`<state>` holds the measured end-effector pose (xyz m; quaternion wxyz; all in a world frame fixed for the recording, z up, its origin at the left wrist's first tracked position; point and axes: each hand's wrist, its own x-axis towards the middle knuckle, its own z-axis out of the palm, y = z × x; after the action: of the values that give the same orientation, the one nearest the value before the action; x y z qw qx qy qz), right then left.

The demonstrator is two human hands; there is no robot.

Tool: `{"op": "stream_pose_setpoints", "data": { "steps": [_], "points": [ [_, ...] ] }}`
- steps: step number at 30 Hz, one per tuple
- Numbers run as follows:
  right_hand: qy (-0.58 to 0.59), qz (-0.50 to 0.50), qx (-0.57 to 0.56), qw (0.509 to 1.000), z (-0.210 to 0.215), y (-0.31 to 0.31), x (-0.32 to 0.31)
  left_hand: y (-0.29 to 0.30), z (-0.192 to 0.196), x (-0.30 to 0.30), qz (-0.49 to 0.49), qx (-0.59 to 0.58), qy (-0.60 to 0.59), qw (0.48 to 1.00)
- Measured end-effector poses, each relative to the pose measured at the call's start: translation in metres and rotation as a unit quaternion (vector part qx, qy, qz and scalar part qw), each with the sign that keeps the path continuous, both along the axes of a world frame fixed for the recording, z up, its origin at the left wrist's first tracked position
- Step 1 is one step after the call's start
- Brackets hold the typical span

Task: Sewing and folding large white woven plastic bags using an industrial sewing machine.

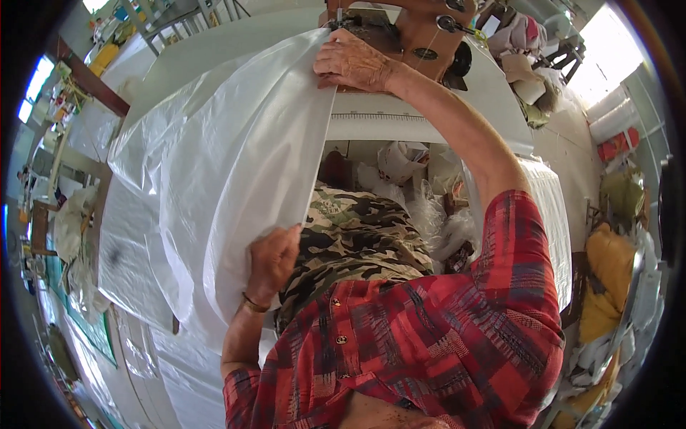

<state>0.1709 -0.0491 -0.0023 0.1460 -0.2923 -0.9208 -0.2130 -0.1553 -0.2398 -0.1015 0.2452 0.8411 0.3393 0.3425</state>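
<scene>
A large sheet of translucent white plastic (243, 143) drapes over the left side of the sewing table and hangs toward my lap. Its right edge runs nearly straight from the brown sewing machine (429, 32) down to my waist. Close to the machine's needle area, my right hand (351, 63) has its fingers curled over the top of that edge. Lower down, beside my camouflage-trousered thigh, my left hand (274, 259) pinches the same edge between thumb and fingers. Between the two hands the edge looks taut. The sheet's far corner reaches the needle area, where details are too small to make out.
A printed ruler strip (379, 116) runs along the table's front edge. Crumpled plastic and scraps (429, 207) lie below it. More white sheeting (547, 229) hangs at the right. Heaped cloth (525, 50) sits behind the table, and a yellow bundle (607, 279) lies far right.
</scene>
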Motion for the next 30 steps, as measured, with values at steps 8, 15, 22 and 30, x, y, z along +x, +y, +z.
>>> {"op": "stream_pose_setpoints", "data": {
  "steps": [8, 15, 22, 30],
  "points": [
    [0.395, -0.287, -0.004, 0.873, -0.055, -0.043, -0.031, -0.004, -0.017, 0.029, -0.094, 0.118, 0.128, 0.980],
    [0.572, -0.278, -0.165, 0.754, -0.081, -0.042, -0.039, 0.009, -0.017, 0.041, -0.113, 0.137, 0.181, 0.967],
    [0.609, -0.241, -0.193, 0.731, -0.084, -0.041, -0.038, 0.048, 0.006, 0.067, -0.110, 0.205, 0.197, 0.952],
    [0.660, -0.192, -0.204, 0.697, -0.087, -0.041, -0.038, 0.091, 0.045, 0.118, -0.043, 0.354, 0.361, 0.862]
  ]
}}
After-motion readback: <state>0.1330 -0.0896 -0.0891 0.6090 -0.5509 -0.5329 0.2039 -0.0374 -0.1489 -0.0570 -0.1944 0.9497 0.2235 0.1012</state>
